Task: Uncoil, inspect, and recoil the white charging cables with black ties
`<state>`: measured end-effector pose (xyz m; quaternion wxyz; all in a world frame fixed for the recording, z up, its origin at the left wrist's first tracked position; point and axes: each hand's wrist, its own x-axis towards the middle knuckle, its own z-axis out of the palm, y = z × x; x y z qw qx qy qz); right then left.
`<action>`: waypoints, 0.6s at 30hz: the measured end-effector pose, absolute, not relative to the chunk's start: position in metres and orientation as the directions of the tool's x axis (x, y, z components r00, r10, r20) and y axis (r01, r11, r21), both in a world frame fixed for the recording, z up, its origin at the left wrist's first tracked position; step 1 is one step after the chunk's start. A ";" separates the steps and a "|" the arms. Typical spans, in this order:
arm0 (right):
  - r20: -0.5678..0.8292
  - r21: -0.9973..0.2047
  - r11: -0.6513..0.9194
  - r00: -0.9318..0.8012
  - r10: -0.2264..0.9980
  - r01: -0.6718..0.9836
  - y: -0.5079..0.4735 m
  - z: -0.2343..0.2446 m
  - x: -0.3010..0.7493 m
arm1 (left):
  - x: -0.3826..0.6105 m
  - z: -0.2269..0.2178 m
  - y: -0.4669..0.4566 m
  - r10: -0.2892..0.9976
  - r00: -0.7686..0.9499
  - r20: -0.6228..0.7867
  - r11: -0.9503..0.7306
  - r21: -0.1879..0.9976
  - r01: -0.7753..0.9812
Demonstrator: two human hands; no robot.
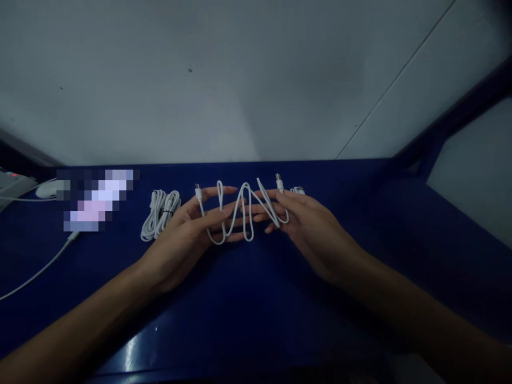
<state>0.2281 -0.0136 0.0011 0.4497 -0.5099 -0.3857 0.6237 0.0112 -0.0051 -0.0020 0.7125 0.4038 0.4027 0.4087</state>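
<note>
A white USB cable (248, 213) stretches in zigzag loops between my two hands, above the blue tabletop (248, 298). My left hand (196, 218) pinches its left part between thumb and fingers, with a small plug (198, 192) standing up there. On the other side, my right hand (300, 213) is closed on the cable's right part, and the larger metal USB plug (279, 182) points upward above the thumb. Fingers of both hands extend under the loops toward each other. Left of my left hand lie bundled white cables (160, 213), bound with a black tie.
Behind my right hand, more white cable (297, 190) shows partly. A blurred-out device (100, 200) with a white cord (44, 280) lies at left, near a white rounded object (47, 189) and a power strip (16, 184). A pale wall (240, 80) rises behind the table.
</note>
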 end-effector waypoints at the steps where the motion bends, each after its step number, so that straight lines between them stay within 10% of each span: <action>1: -0.286 -0.941 -0.295 -0.073 0.955 -0.169 -0.013 0.001 0.228 | 0.011 -0.003 -0.005 0.907 0.345 -0.240 0.337 0.905 -0.258; 18: -0.235 -0.954 -0.235 -0.022 0.972 -0.184 -0.013 -0.002 0.229 | 0.009 -0.004 -0.003 0.897 0.331 -0.293 0.400 0.857 -0.325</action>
